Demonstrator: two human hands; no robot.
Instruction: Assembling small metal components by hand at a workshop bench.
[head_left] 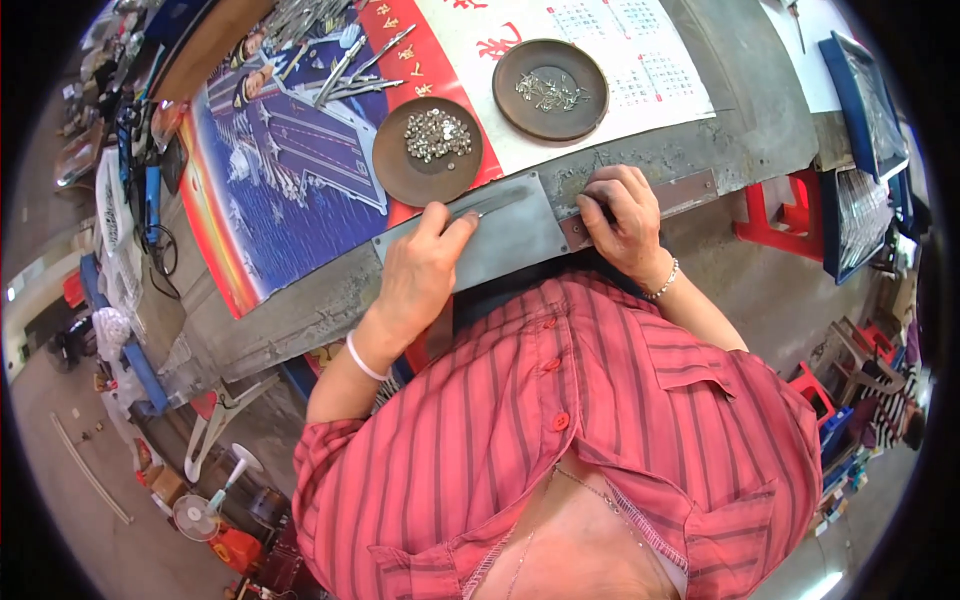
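A: What could go wrong, largest item first?

B: The worn grey table (745,125) carries a flat, grey, rectangular metal plate (515,245) at its near edge, between the left hand (425,262) and the right hand (625,215). Uneven pressure from one side could tip or slide it toward the lap. The left round brown dish (405,180) lies just beyond the left hand; a lifted knuckle might catch its rim and scatter the contents. Smallest, the thin silvery sliver (480,214) could skid away if the left fingertips loosened.

A: How do the hands stand?

B: Left: thumb and forefinger drawn together, apparently pinching the sliver over the plate. Right: fingers curled beside the plate's right end; whether they grip anything cannot be told.

A: And the containers?

B: Largest, a blue rectangular tray (831,235), well to the right of the right hand, holding long silvery material. Next, the right round brown dish (550,123), beyond and between the hands, bearing fine silvery pins (553,92) in a loose spread. The left dish holds small, chunky, shiny metal pieces (437,135), heaped toward its far side.
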